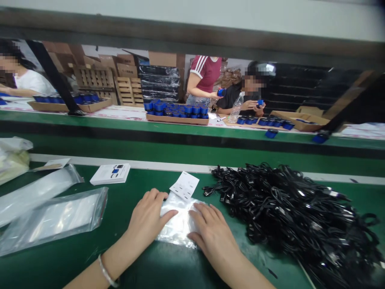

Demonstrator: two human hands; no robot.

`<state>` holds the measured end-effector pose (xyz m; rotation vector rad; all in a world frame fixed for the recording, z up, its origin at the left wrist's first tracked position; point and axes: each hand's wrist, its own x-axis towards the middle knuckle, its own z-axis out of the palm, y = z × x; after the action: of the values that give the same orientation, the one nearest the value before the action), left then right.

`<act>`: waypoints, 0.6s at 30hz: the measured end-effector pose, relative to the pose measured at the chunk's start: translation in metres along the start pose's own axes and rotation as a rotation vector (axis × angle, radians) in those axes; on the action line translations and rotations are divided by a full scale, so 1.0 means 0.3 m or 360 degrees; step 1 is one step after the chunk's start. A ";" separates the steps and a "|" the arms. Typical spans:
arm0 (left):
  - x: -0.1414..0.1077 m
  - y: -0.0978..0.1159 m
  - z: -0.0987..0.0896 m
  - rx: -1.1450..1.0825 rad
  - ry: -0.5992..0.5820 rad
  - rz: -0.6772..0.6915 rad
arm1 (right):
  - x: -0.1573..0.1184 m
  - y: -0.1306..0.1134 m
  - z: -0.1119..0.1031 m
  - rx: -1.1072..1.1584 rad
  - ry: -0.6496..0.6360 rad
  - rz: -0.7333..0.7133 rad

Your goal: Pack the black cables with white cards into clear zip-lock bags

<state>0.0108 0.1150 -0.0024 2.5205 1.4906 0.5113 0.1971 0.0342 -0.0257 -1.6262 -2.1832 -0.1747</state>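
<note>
Pressing down now on a clear plastic bag [177, 224], right there in the middle of the bench! My left hand [147, 218] lay flat over the bag's left side, thumb reaching across the shiny film. My right hand [213, 237] sat on its right side, fingers lightly spread. Nothing pinched, no grip at all, just two open palms with a strip of film showing between them. A printed white slip [184, 185] poked out just above the bag, touching its top edge. Hard by my right hand sprawled a great tangled heap of black cables [285, 212], and to my left lay two more zip-top plastic bags [57, 220], a white printed card [110, 174] and a stuffed bag [12, 160] at the edge of the view.

All of this sat on a green bench mat [168, 265]. Across the way, on the facing bench, was a cardboard tray [177, 120] crowded with blue cylindrical items [174, 109]. A co-worker in a red striped top [206, 76] held one blue piece, and a seated co-worker [236, 108] held another. Behind them rose wooden pallets [128, 90] and stacked cartons [126, 64].
</note>
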 end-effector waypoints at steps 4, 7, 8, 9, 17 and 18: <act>0.024 0.017 0.000 -0.0103 0.0010 0.0070 | 0.004 -0.005 -0.012 0.0021 -0.0045 0.0082; 0.016 0.028 -0.012 -0.0212 0.0033 0.0098 | 0.001 -0.002 -0.012 0.0101 -0.0034 0.0127; 0.013 0.032 -0.020 -0.0259 0.0043 0.0101 | -0.001 0.001 -0.011 0.0141 -0.0008 0.0148; 0.010 0.035 -0.029 -0.0312 0.0055 0.0096 | -0.003 0.004 -0.011 0.0196 0.0031 0.0179; -0.061 0.064 -0.063 -0.0931 0.0232 -0.0333 | -0.011 0.004 -0.063 0.1744 0.0153 0.0691; -0.076 0.069 -0.057 -0.1045 0.0250 -0.0425 | -0.016 -0.004 -0.060 0.1920 0.0131 0.0726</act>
<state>0.0112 0.0846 0.0153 1.7859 1.3806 0.9778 0.2016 0.0236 -0.0110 -1.2256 -1.2590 0.9799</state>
